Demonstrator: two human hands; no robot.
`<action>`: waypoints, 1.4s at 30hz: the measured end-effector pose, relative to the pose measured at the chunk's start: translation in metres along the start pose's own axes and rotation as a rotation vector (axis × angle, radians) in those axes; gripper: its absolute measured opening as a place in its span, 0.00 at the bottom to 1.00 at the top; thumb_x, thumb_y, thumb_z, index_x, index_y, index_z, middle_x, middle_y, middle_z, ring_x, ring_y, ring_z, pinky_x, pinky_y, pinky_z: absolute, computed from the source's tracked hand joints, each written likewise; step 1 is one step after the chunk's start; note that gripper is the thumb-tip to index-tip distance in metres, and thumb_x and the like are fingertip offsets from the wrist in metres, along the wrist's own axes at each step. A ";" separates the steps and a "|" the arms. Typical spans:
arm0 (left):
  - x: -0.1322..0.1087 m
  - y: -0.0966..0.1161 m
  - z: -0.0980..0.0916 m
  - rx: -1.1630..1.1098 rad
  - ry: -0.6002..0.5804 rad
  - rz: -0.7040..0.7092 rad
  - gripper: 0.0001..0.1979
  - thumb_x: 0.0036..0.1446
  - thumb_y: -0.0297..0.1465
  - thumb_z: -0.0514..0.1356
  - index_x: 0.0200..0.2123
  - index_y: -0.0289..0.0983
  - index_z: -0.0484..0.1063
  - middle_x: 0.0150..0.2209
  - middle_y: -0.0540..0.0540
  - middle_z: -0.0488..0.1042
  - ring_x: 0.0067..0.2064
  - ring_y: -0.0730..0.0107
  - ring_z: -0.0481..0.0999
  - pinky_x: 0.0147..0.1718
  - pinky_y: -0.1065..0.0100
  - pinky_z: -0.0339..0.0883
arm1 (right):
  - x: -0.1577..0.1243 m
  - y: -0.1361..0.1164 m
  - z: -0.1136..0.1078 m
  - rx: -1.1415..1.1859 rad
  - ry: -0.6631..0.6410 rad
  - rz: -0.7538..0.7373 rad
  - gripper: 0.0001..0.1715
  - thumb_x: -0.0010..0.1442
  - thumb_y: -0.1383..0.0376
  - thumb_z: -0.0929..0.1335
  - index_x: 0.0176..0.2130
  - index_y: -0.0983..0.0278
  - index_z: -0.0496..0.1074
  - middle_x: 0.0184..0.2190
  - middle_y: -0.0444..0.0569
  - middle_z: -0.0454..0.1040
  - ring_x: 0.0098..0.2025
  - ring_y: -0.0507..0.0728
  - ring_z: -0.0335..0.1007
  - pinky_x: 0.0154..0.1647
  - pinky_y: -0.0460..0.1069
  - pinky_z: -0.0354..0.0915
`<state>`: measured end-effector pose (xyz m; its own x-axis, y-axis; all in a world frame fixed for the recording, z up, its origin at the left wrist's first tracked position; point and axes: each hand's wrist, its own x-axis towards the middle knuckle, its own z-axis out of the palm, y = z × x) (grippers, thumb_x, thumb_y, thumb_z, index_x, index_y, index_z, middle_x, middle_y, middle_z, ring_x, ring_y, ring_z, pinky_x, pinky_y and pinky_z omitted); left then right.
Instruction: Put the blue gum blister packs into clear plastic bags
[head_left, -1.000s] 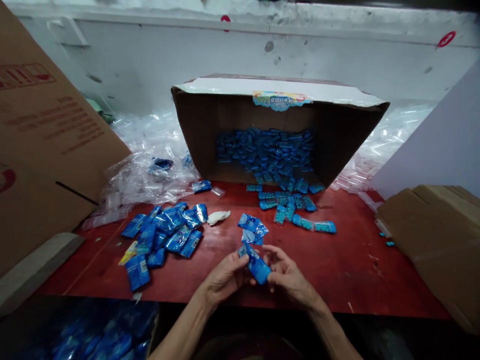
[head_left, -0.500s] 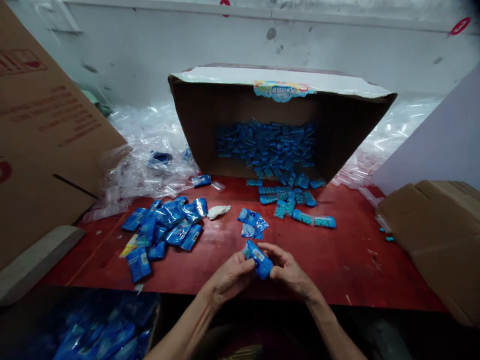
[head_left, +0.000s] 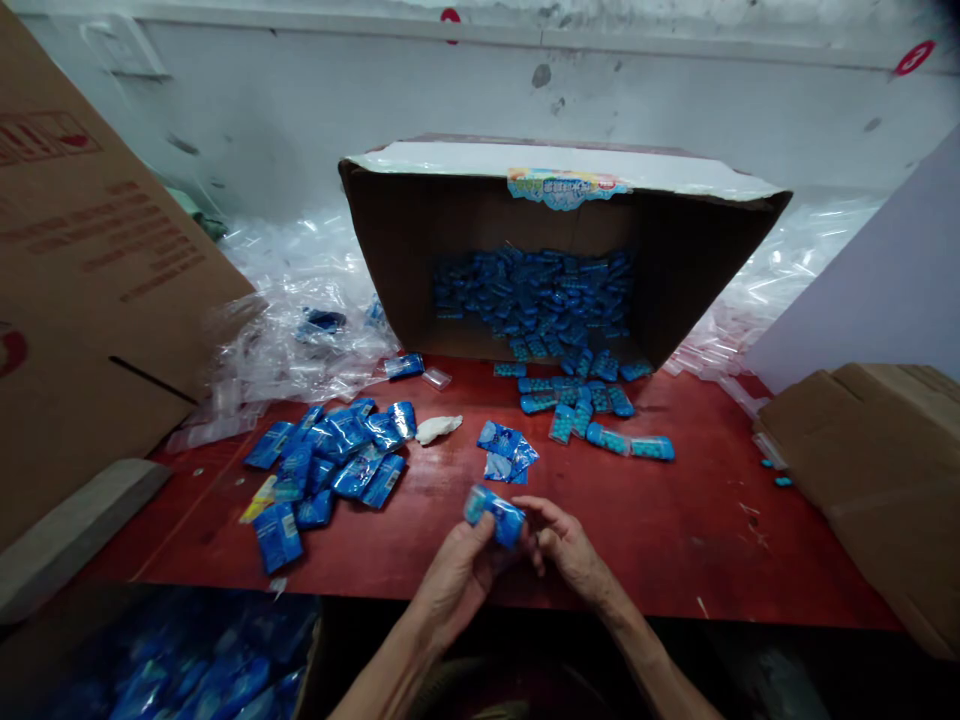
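My left hand [head_left: 459, 570] grips a small blue-wrapped bottle [head_left: 495, 515], its thumb pressed on top; motion blurs the bottle a little. Close by its right end is my right hand [head_left: 571, 550], fingers loosely bent and apart, seemingly holding nothing. Just beyond the hands lie a few flat blue wrappers [head_left: 508, 452]. A pile of blue packets [head_left: 330, 455] is spread to the left. Farther off, small clear bottles with blue pellets [head_left: 577, 400] spill from the mouth of a tipped carton [head_left: 390, 260]; two more lie end to end [head_left: 630, 442].
A crumpled white scrap [head_left: 439, 429] lies on the red table [head_left: 712, 530]. Clear plastic pieces [head_left: 292, 350] are heaped behind. Cardboard boxes stand left [head_left: 90, 270] and right [head_left: 870, 480]. Below the front edge at left, a container holds more blue packets [head_left: 202, 670].
The wrapped bottle has turned flatter and shifted left in my left hand. My right hand's fingers have come off it.
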<state>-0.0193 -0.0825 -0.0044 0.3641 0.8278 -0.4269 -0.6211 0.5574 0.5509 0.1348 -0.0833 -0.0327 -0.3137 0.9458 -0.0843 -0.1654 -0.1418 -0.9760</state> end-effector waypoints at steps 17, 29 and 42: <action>0.016 0.007 -0.017 0.073 0.284 -0.039 0.10 0.49 0.32 0.57 0.36 0.34 0.65 0.21 0.49 0.74 0.25 0.67 0.75 0.30 0.66 0.65 | 0.105 -0.012 -0.004 -1.323 0.320 -0.010 0.10 0.57 0.61 0.61 0.38 0.61 0.68 0.36 0.48 0.67 0.39 0.55 0.63 0.35 0.45 0.56; 0.035 0.013 -0.006 0.184 0.256 0.048 0.14 0.45 0.35 0.59 0.36 0.35 0.65 0.23 0.50 0.72 0.18 0.77 0.69 0.21 0.74 0.58 | 0.115 -0.008 -0.009 -1.413 0.267 0.043 0.07 0.57 0.62 0.61 0.36 0.61 0.66 0.35 0.45 0.68 0.37 0.53 0.65 0.31 0.44 0.54; 0.046 0.011 -0.007 0.206 0.283 0.065 0.16 0.41 0.39 0.60 0.31 0.34 0.65 0.21 0.51 0.71 0.15 0.80 0.65 0.18 0.75 0.52 | 0.111 -0.007 -0.010 -1.340 0.333 -0.027 0.12 0.58 0.64 0.58 0.33 0.61 0.69 0.32 0.46 0.69 0.35 0.52 0.66 0.30 0.44 0.56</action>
<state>-0.0145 -0.0392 -0.0234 0.1039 0.8276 -0.5516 -0.4735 0.5289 0.7043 0.1101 0.0260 -0.0374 -0.0575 0.9952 0.0791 0.9089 0.0849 -0.4082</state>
